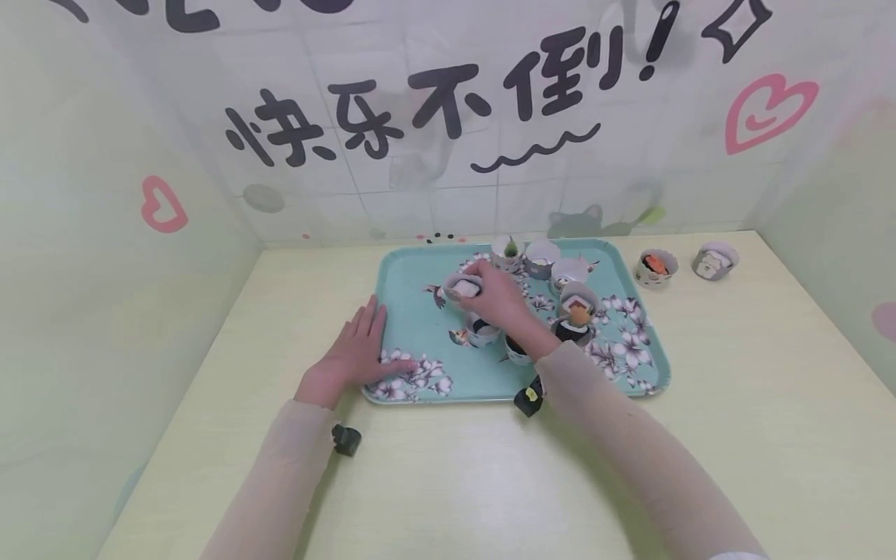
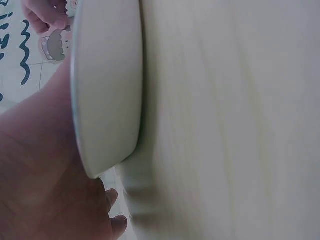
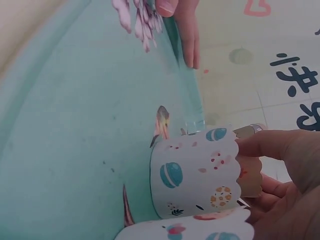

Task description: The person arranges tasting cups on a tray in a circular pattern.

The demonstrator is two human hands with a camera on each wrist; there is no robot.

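Pale yellow tabletop (image 1: 448, 482) before a tiled wall with black lettering and pink hearts. Left of centre, left hand (image 1: 353, 351) lies flat with fingers spread, fingertips on the near-left rim of a turquoise floral tray (image 1: 413, 311); at frame centre, right hand (image 1: 498, 297) pinches the scalloped wall of a paper cup with macaron print (image 3: 195, 172) standing on the tray among several similar cups. Upper right, off the tray: two further cups (image 1: 684, 264) on the table.

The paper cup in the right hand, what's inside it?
The head view shows a pale, roll-shaped piece in the paper cup, partly covered by the right hand. In the right wrist view the cup's patterned wall hides the contents.
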